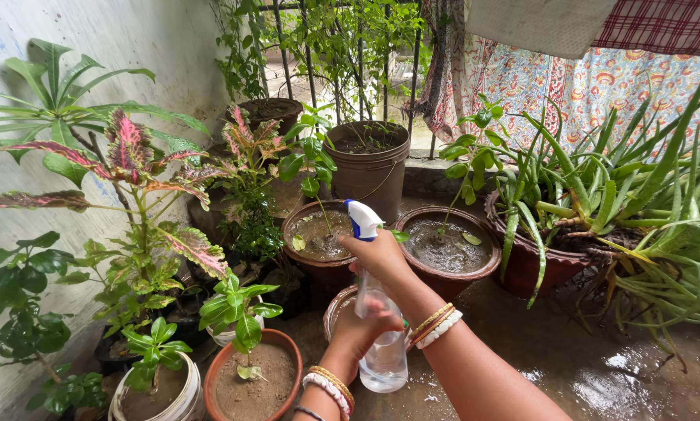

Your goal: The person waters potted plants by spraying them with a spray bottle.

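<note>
Both hands are clamped on a clear plastic spray bottle (382, 343) with a white and blue trigger head (362, 219), held upright in the near middle of the scene above a wet floor (599, 366). The right hand (381, 257) wraps the neck just under the head, with its fingers at the trigger, and the left hand (357, 331) cups the bottle's body from the near left side. The nozzle faces far and a little left, toward a brown clay pot (318, 269) of wet soil with a thin green seedling (312, 168) rising from it; a second brown pot (448, 273) of wet soil stands just to its right, and a spread of aloe (599, 195) fills the right side. To spray well here, it seems best to keep the bottle upright so its tube stays in the liquid, which looks low, and to steady the base with the left hand while the right squeezes in short, even pulls. Aiming at the leaves rather than the soil looks wise, since the soil already appears soaked. The nearer terracotta pot (229, 366) with a small green plant (237, 308) sits just left of the hands, close enough that a swing of the bottle could brush its leaves.
</note>
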